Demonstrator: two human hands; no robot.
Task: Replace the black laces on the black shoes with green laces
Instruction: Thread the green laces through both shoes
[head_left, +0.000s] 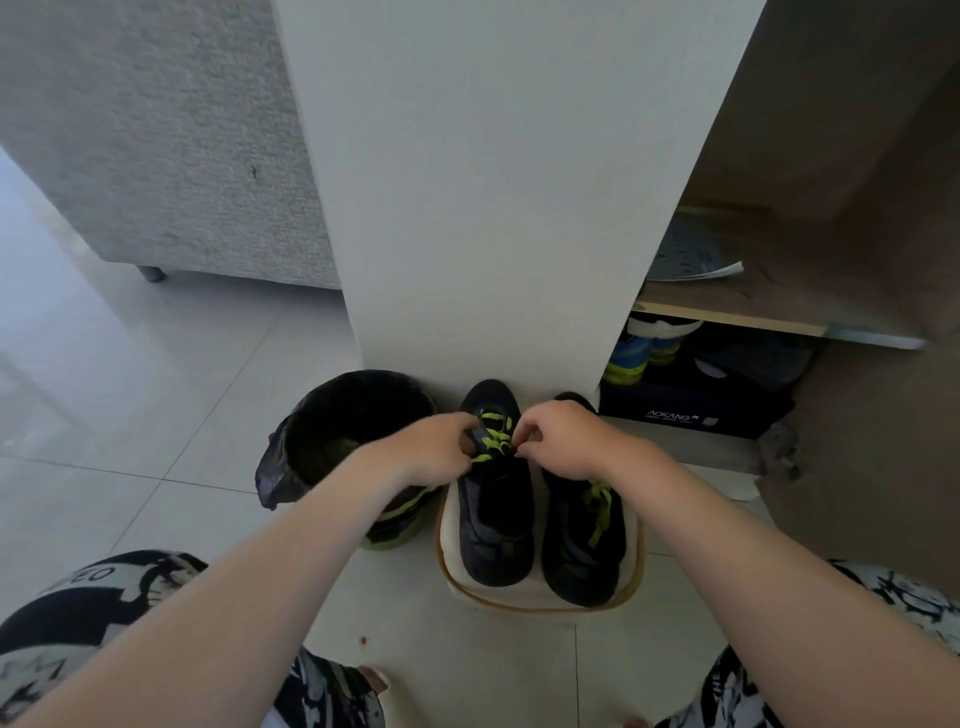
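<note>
Head view: left hand (441, 451) and right hand (567, 441) curl their fingers, pinching the green lace (497, 435) on one black shoe (496, 525); fingertips partly hidden.

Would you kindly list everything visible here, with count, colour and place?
shoes: 2, black, side by side on the mat
laces: 2, green, one in each shoe
mat: 1, cream, on the floor under the shoes
bin: 1, black-bagged, left of the shoes
box: 1, dark, in the cupboard at right
sofa: 1, grey, upper left
left hand: pinches the left shoe's lace
right hand: pinches the same lace
</note>
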